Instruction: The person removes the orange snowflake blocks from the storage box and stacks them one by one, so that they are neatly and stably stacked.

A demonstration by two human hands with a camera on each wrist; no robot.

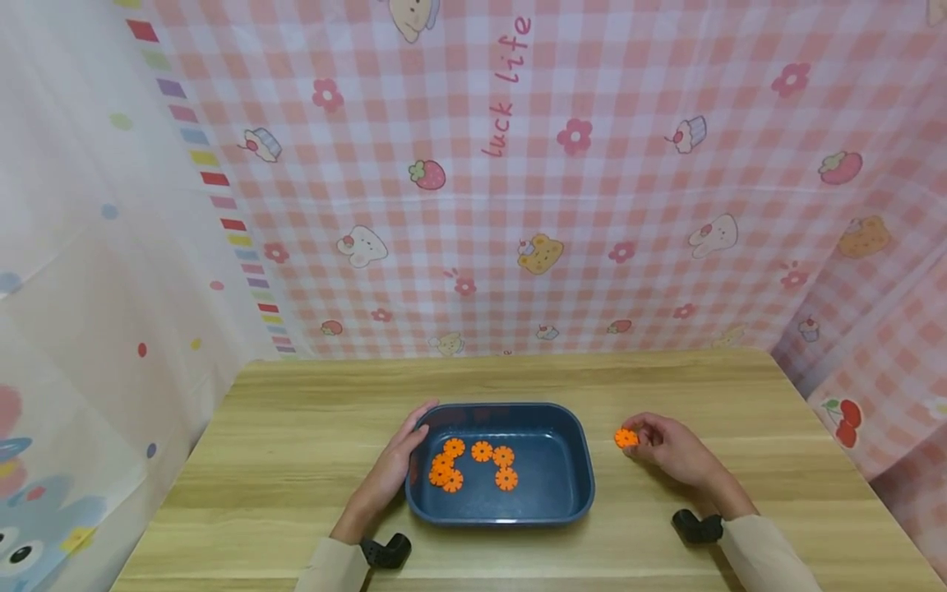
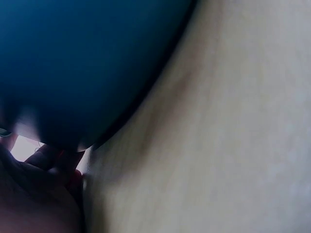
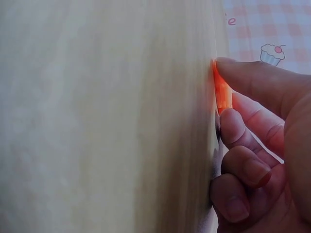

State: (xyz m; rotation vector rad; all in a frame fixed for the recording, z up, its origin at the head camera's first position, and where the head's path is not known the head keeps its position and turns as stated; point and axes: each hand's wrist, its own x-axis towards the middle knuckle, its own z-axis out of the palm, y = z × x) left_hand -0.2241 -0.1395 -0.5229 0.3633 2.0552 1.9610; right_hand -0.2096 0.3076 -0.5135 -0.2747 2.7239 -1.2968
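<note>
A dark blue rectangular tray [image 1: 547, 493] holds several orange notched plastic discs [image 1: 482, 450]. Some of these discs overlap at its left side; others lie toward the middle. My left hand [image 1: 392, 469] holds the tray's left side, thumb at the rim and fingers along the outer wall; the left wrist view shows the tray [image 2: 87, 63] from outside with part of the hand [image 2: 39, 194]. To the right of the tray, my right hand [image 1: 676, 448] pinches one orange notched disc [image 1: 625, 437]. In the right wrist view that disc [image 3: 223, 90] is edge-on between thumb and fingers.
A light wood-grain table [image 1: 296, 444] carries the tray. Behind it hangs a pink checked cloth [image 1: 481, 214], with a pale patterned cloth [image 1: 103, 271] at the left. Black wrist mounts [image 1: 697, 527] sit below both hands.
</note>
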